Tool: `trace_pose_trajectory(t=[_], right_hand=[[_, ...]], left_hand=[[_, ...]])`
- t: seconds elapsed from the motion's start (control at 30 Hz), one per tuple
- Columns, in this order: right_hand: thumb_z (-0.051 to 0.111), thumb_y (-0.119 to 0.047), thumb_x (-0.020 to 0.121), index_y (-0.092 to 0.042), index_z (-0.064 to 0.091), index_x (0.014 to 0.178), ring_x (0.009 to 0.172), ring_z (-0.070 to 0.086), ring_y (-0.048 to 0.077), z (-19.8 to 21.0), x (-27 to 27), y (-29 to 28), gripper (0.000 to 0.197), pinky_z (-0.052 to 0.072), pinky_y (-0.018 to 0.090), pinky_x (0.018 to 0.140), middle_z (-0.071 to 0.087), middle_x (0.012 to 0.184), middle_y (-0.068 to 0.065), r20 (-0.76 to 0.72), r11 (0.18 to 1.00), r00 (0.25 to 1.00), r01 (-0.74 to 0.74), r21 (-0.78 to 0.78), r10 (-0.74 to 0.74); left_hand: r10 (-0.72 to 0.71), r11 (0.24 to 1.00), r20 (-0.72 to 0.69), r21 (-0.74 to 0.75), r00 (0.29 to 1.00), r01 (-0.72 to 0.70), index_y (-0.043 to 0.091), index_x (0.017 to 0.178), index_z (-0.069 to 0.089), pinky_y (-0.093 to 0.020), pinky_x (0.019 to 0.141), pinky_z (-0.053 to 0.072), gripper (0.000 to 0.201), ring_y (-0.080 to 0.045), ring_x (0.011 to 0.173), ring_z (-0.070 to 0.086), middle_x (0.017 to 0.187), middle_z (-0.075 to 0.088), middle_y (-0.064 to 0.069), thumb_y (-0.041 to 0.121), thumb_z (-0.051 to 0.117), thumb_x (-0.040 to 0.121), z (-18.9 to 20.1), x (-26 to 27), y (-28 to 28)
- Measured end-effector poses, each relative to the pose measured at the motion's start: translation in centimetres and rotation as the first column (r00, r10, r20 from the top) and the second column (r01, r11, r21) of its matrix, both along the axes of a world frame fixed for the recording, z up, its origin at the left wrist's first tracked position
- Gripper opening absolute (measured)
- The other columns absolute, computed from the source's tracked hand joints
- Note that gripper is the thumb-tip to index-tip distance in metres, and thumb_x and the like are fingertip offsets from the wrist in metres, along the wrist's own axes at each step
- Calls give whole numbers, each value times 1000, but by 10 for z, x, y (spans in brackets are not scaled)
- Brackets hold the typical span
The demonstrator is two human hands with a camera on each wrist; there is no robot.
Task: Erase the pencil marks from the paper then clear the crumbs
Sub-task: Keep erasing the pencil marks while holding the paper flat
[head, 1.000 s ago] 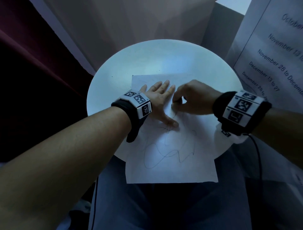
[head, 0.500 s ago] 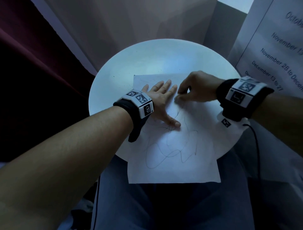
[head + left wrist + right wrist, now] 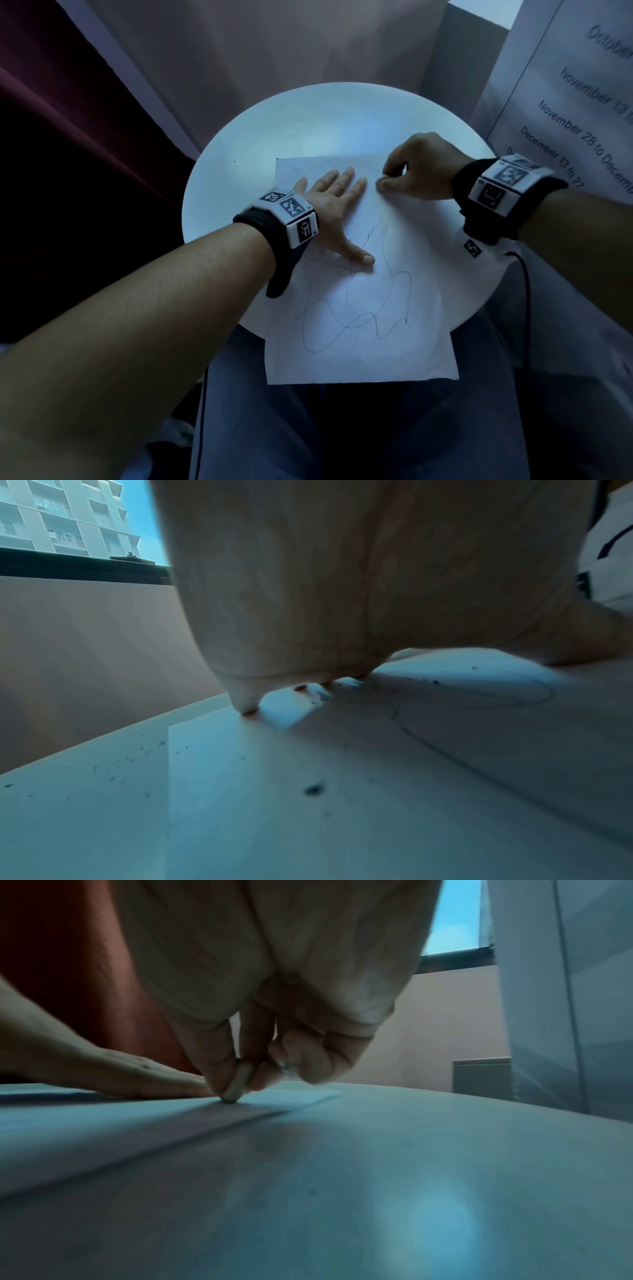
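1. Where the paper [image 3: 363,301] lies on the round white table [image 3: 260,154], its near short edge hangs past the table rim over the person's lap; its far edge sits well inside the tabletop, with bare table beyond it and to the left.
2. Long axis of the sheet runs away from the person, tilted slightly; pencil marks [image 3: 356,315] loop across its middle and near half.
3. Left hand [image 3: 334,209] lies flat on the sheet's far-left part, fingers straight and spread, thumb pressing by the scribble.
4. Right hand [image 3: 416,171] has fingers curled, pinching a small pale eraser [image 3: 237,1081] between thumb and forefinger; the eraser's tip touches the paper near its far right corner, just beside the left fingertips.
5. Dark crumbs [image 3: 313,790] speckle the paper and the table left of it.
6. Room: dim, bluish light; plain wall behind, dark red curtain [image 3: 68,120] on the left, a printed sheet of dates [image 3: 582,102] on the right; window with buildings [image 3: 61,515] in the left wrist view.
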State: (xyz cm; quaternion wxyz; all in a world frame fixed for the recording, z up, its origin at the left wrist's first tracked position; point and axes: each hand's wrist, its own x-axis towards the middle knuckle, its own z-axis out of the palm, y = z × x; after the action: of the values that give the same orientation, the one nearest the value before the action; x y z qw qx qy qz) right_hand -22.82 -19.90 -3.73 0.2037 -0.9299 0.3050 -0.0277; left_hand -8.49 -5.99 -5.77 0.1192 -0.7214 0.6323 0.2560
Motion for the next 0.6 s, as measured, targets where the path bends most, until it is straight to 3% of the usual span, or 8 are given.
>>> trace_pose_trajectory(t=[0.17, 0.33, 0.5, 0.6], right_hand=[[73, -32, 79, -21, 73, 75, 61, 57, 2, 3, -11, 32, 12, 41, 15, 55, 61, 62, -16, -125, 975, 970, -195, 107, 207], [70, -31, 79, -21, 73, 76, 78, 64, 21, 5, -2, 0, 11, 52, 30, 72, 70, 79, -2, -50, 1000, 999, -16, -25, 14], [68, -31, 74, -20, 67, 66, 62, 59, 20, 0, -5, 45, 14, 49, 31, 60, 63, 63, -2, -124, 959, 951, -278, 57, 283], [71, -33, 77, -21, 72, 73, 64, 60, 16, 5, -2, 29, 13, 50, 28, 65, 66, 67, -6, -117, 975, 969, -209, 68, 216]], left_hand=[[-4, 1000, 14, 2, 1000, 4, 30, 155, -20, -55, 120, -7, 141, -16, 150, -21, 162, -27, 6, 92, 58, 55, 1, -2, 0], [0, 1000, 12, 10, 1000, 0, 31, 154, -20, -55, 120, -7, 142, -16, 150, -21, 162, -27, 7, 92, 59, 54, 1, -2, 0], [-15, 1000, 17, 14, 1000, 15, 29, 154, -22, -56, 120, -6, 144, -16, 150, -22, 162, -28, 6, 95, 56, 52, 1, 0, -1], [-10, 1000, 15, 20, 1000, 10, 30, 154, -22, -56, 120, -6, 144, -16, 150, -22, 162, -28, 6, 95, 56, 52, 0, 0, -1]])
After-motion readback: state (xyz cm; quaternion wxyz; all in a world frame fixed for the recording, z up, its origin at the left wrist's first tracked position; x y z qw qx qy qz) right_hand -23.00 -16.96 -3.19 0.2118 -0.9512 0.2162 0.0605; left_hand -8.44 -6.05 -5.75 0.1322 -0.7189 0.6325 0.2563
